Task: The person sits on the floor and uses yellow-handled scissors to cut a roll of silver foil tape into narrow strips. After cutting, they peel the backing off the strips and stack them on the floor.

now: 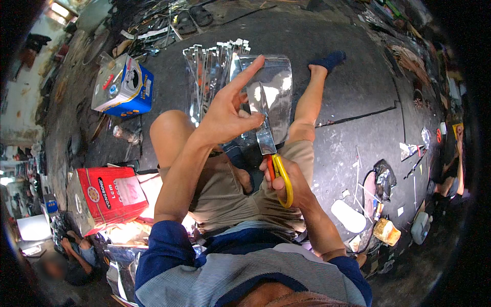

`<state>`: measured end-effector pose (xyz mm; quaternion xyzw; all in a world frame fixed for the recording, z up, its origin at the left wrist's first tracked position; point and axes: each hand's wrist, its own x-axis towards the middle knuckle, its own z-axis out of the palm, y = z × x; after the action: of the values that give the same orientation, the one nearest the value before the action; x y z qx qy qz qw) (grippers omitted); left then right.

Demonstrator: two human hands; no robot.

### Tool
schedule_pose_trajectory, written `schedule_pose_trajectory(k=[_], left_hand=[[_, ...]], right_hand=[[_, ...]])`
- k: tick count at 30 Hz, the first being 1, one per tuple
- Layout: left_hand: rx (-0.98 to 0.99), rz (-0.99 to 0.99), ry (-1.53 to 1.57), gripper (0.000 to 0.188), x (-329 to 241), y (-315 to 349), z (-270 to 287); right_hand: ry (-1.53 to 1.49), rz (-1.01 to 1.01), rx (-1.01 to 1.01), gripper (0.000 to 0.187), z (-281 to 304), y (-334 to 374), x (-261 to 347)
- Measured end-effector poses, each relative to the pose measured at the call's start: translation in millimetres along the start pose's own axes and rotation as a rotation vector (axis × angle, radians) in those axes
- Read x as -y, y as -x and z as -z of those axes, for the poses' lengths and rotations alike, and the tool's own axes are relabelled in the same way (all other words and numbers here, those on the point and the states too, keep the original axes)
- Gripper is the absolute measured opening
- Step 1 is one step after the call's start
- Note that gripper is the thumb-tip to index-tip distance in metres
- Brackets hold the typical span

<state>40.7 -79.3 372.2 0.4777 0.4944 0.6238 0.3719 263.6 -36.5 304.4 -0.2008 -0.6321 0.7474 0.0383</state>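
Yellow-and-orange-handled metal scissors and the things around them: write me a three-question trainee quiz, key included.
1. Which of the person's hands holds the scissors?

2. True or false: their tips aim back toward the person's torso.

3. Which appears highest in the picture?
A) red boxy tin
B) blue-and-white boxy tin
C) crumpled black plastic bag

Key:
1. The right hand.
2. False; they aim away.
3. B.

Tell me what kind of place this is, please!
Probably a small workshop, though I can't tell what's made there. The right hand holds scissors at a clear plastic sheet, a blue-and-white square tin stands nearby, and scraps litter the dark floor.
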Motion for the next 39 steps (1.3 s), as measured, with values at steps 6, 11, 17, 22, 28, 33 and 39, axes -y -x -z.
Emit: schedule_pose_trajectory(k=[6, 11, 17, 22, 28, 33, 39], left_hand=[[0.004, 0.01, 0.021, 0.09, 1, 2, -5], [0.001, 0.011, -0.013, 0.091, 6, 1, -3], [-0.045, -0.045, -0.048, 0.092, 3, -1, -7], [-0.143, -0.083, -0.083, 0.091, 12, -13, 12], [-0.08, 0.026, -0.063, 0.083, 4, -7, 14], [-0.012, 0.018, 0.013, 0.083, 2, 3, 0], [0.023, -0.094, -0.067, 0.082, 9, 3, -6]], right_hand=[[-0.055, -0.051, -0.02, 0.094, 0, -4, 0], [-0.003, 0.032, -0.009, 0.087, 4, -2, -5], [0.053, 0.032, -0.107, 0.074, -1, 6, 3], [0.131, 0.042, -0.085, 0.067, 1, 12, -3], [0.204, 0.088, -0.068, 0.074, 1, 18, 0], [0.309, 0.23, -0.124, 0.081, -2, 8, 17], [0.368, 0.223, -0.107, 0.094, 4, 6, 14]])
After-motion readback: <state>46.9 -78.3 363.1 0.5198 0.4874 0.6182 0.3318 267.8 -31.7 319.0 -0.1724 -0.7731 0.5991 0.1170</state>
